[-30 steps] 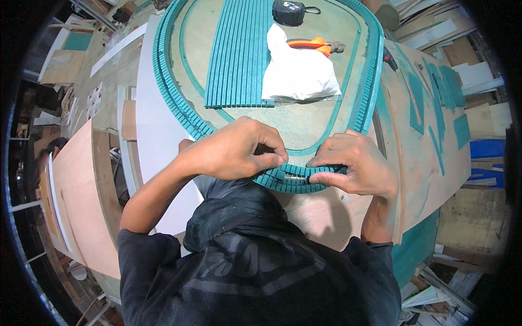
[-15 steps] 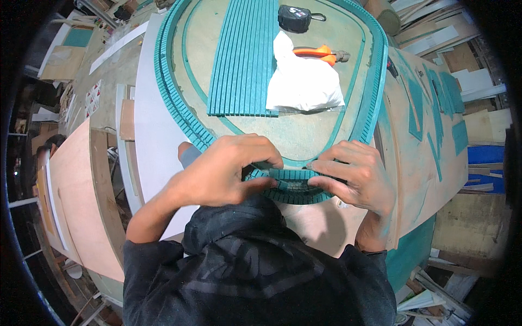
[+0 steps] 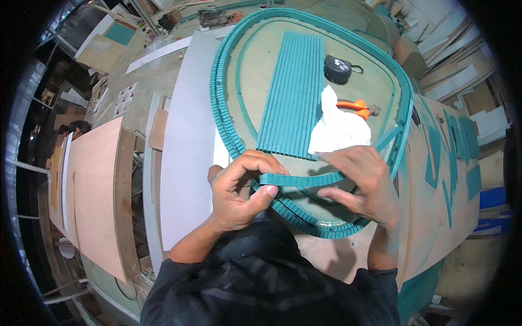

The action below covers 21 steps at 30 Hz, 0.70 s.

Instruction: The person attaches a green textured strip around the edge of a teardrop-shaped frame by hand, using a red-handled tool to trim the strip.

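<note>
Between the thumb and fingers of my left hand (image 3: pixel 242 185) is the end of a green notched strip (image 3: pixel 304 180). The strip runs to the right, passes behind my right hand (image 3: pixel 367 179) and shows again near the right rim of the rounded board. My right hand is partly blurred, its thumb spread away from its fingers; they are over the strip without closing on it. Below both hands, a green notched edging (image 3: pixel 326 227) curves round the near end of the board (image 3: pixel 288 35).
On the board lie several green slats (image 3: pixel 293 92) side by side, a black tape measure (image 3: pixel 338 69), orange-handled pliers (image 3: pixel 356 106) and a white plastic bag (image 3: pixel 340 130). Green offcuts (image 3: pixel 470 138) lie on a wooden sheet at right. A person (image 3: pixel 76 128) is at far left.
The strip's end has come up off the near edging in my left hand. My right hand has opened and loosened from the edging. The view has shifted, showing more of the board.
</note>
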Available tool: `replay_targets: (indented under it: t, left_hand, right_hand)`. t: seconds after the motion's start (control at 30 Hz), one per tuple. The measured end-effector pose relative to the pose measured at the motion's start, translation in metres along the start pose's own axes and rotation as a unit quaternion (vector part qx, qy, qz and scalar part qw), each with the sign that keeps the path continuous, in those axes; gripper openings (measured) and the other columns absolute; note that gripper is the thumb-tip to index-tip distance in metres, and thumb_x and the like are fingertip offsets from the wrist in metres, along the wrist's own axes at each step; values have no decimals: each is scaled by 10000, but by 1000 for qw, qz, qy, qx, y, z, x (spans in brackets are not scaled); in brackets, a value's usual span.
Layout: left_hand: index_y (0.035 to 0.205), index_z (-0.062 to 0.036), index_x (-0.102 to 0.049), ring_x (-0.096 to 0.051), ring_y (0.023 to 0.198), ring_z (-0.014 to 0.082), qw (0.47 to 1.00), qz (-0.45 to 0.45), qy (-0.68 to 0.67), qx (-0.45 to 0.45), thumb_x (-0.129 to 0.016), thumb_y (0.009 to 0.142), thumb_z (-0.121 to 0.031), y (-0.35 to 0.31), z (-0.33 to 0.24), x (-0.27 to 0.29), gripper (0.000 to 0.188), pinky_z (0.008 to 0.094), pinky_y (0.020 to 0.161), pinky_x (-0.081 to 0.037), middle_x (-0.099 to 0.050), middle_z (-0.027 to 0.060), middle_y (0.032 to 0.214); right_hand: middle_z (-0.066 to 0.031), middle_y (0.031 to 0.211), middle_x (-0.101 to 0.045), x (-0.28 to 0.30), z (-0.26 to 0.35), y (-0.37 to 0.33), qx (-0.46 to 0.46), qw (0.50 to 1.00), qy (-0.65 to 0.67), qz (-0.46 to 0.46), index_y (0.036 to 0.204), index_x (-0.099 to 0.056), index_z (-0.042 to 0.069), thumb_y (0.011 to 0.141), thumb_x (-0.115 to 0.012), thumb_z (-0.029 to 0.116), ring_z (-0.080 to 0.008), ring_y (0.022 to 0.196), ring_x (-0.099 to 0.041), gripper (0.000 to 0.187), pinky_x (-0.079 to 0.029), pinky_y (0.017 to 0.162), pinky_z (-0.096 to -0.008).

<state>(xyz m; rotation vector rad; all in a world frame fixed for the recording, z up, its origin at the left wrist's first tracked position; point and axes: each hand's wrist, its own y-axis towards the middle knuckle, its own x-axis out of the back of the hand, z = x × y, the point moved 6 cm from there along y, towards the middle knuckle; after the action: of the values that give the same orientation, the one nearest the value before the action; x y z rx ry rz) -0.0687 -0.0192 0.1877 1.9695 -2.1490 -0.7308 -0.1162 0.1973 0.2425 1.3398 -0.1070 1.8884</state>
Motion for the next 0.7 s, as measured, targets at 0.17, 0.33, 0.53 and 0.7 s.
replay_targets:
  t: [0.17, 0.33, 0.53, 0.7]
  left_hand:
    - [1122, 46, -599, -632, 1101, 226, 999, -30, -3, -25, -666, 942, -12, 2, -14, 25, 201, 370, 994, -495, -638, 154, 1126]
    - [1210, 42, -584, -593, 1138, 188, 990, -105, -94, -1, -637, 975, -34, 1, -8, 51, 252, 354, 1044, -447, -643, 137, 1183]
    - [1201, 20, -588, -631, 1095, 257, 974, -157, -161, 18, -683, 987, -159, 7, -20, 67, 294, 408, 1025, -480, -635, 166, 1143]
    - [1255, 19, -575, -638, 1083, 218, 959, -132, -252, 17, -676, 1024, -203, 8, -23, 88, 336, 371, 1017, -489, -646, 141, 1143]
  right_hand:
    - [-109, 1074, -728, 13, -38, -7, -21, 996, -87, 14, 1196, -697, 76, 779, -853, 215, -300, 1061, -665, 466, -437, 1002, -433]
    - [-94, 1007, -721, 13, -31, 1, -10, 996, -64, 60, 1079, -713, 73, 746, -850, 145, -290, 956, -673, 368, -439, 968, -435]
    - [-95, 930, -686, 30, 22, 7, -37, 993, -100, 54, 1097, -714, 73, 741, -846, 111, -301, 890, -650, 382, -471, 848, -409]
    - [-111, 857, -671, 21, 77, 11, -100, 987, -77, 96, 1118, -704, 54, 794, -858, 172, -295, 713, -674, 378, -506, 621, -384]
